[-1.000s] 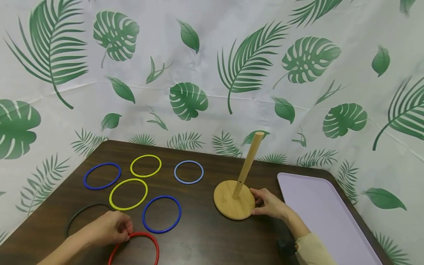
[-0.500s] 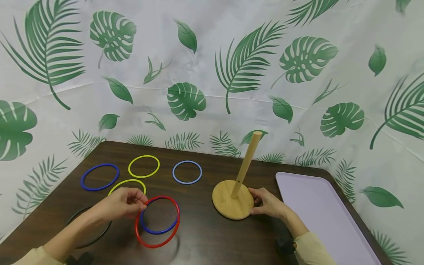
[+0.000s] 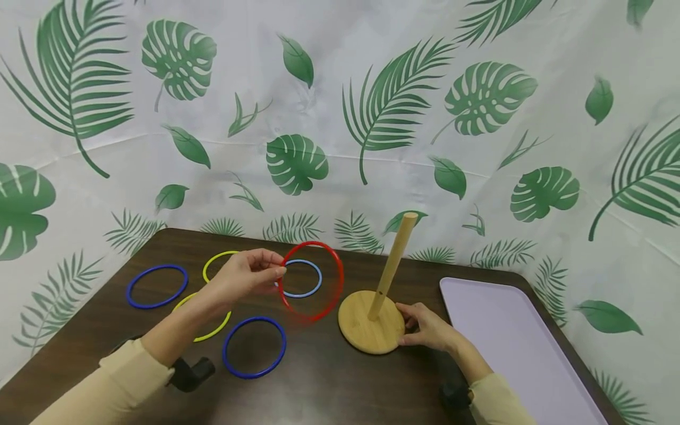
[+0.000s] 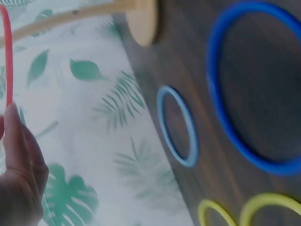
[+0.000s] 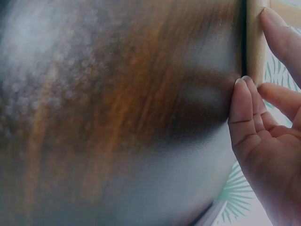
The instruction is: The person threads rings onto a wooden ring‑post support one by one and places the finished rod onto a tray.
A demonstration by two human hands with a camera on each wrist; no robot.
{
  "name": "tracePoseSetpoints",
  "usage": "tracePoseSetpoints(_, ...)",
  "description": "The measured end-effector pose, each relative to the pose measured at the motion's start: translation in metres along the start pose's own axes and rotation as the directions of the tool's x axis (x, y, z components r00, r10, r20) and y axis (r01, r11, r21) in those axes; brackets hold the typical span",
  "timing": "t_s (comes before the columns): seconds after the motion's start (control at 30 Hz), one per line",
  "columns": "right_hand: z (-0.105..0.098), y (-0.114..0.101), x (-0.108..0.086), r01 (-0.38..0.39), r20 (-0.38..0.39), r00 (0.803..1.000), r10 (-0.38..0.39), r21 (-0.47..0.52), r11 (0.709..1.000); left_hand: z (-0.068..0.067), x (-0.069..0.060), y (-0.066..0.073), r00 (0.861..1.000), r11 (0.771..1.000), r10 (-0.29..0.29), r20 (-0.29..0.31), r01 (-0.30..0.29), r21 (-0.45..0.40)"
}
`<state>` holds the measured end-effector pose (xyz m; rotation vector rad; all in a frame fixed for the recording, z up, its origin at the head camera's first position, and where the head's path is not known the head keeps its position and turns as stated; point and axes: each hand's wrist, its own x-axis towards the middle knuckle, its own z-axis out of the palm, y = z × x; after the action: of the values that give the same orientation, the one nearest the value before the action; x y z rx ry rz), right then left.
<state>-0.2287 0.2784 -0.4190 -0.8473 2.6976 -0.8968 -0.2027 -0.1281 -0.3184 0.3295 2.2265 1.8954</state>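
Note:
My left hand [image 3: 247, 277] pinches a red ring [image 3: 342, 277] by its left side, raised above the table. In the left wrist view, the red ring [image 4: 8, 61] shows only in part, above the fingers. A wooden ring stand [image 3: 366, 330] with an upright peg [image 3: 395, 262] stands on the table, right of the red ring. My right hand [image 3: 432, 329] grips the right edge of its round base. Thumb and fingers lie along the rim of the base [image 5: 255, 52] in the right wrist view.
On the dark table [image 3: 324, 389] lie two blue rings [image 3: 226, 345] [image 3: 129, 289], two yellow rings [image 3: 204, 268] [image 3: 228, 319] and a light blue ring [image 3: 320, 277]. A black ring is mostly hidden behind the left forearm. A lilac tray [image 3: 510, 330] lies at the right.
My left hand has lifted the red ring from the table's near side and carried it up, away and to the right, towards the stand. The right hand has stayed at the base.

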Motion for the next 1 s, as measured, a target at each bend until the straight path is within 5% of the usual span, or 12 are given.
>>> tracePoseSetpoints(0.23,0.001,0.001,0.001,0.01,-0.005,1.0,-0.01,-0.008,1.0,0.033,0.026,0.023,1.0,0.974,0.026,-0.005,-0.027,-0.225)
tracePoseSetpoints(0.5,0.0,-0.001,0.0,0.0,-0.001,1.0,0.0,0.005,1.0,0.066,0.05,0.046,1.0,0.904,0.027,0.005,-0.022,-0.427)
tracePoseSetpoints(0.8,0.0,-0.002,0.0,0.0,0.005,1.0,0.0,0.001,1.0,0.097,0.073,0.06,1.0,0.866,-0.015,-0.001,0.013,-0.501)
tracePoseSetpoints(1.0,0.0,-0.002,0.001,-0.003,0.0,1.0,0.003,0.011,1.0,0.113,0.082,0.057,0.999,0.841,-0.043,-0.003,0.035,-0.54)
